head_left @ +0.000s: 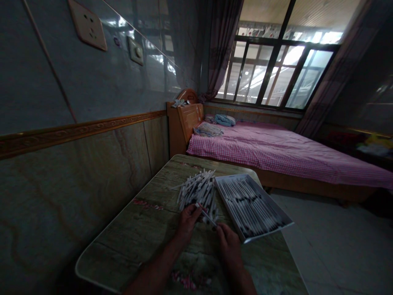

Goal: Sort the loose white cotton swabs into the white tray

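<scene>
Fingers of the left hand are closed in a narrow pinch on one white stick, and this stick lies slanted toward the right hand. Fingers of the right hand are curled and stand just beside the lower end of the stick; I cannot tell if they really grip it or are only near to it. Both hands are above the middle part of the bench, which has a stone-like pattern and rounded corners.

A loose pile of white sticks lies crossed in many directions just in front of the left hand, toward the far end of the bench. Right beside this pile is a shallow grey tray, near the right edge of the bench, and its nearest corner seems to hang over that edge. Inside the tray, many sticks lie side by side in neat order, with a dark band across them. Small pink scraps lie near the front edge of the bench, below the hands, and a few more lie to the left of the pile.

Behind the bench stands a bed with a pink checked sheet and a wooden headboard. Folded cloths lie on the bed near this headboard, under a window with dark frames.
</scene>
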A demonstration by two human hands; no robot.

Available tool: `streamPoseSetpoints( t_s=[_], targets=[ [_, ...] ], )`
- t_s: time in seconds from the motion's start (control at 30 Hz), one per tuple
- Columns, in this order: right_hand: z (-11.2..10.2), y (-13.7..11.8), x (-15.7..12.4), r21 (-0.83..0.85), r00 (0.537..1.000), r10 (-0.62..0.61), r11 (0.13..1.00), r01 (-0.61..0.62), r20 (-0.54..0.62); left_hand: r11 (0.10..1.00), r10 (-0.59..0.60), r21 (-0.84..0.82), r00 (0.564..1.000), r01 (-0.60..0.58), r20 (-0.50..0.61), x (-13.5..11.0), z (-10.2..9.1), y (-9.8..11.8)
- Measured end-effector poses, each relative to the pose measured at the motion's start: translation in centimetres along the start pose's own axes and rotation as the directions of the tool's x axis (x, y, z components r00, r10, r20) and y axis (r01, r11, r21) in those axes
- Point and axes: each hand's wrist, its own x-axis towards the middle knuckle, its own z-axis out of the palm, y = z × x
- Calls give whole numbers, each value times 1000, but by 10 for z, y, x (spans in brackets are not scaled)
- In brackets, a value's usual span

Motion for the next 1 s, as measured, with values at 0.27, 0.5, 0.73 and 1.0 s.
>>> streamPoseSetpoints(
  t_s=[0.27,0.5,0.73,1.0],
  targets=[
    [-4,0,8,99,990,102,989,-111,96,996,25,79,999,-27,27,-6,2,4],
    [0,-2,3,181,992,120,975,-127,49,997,-28,-81,990,17,-139,5,-1,-2],
    [4,-1,-1,79,999,26,996,-29,32,988,-99,-127,993,89,-68,3,-5,-8],
    [4,-2,-1,31,1000,-5,999,6,-27,979,-136,-162,988,123,-70,-1,2,-4]
  ],
)
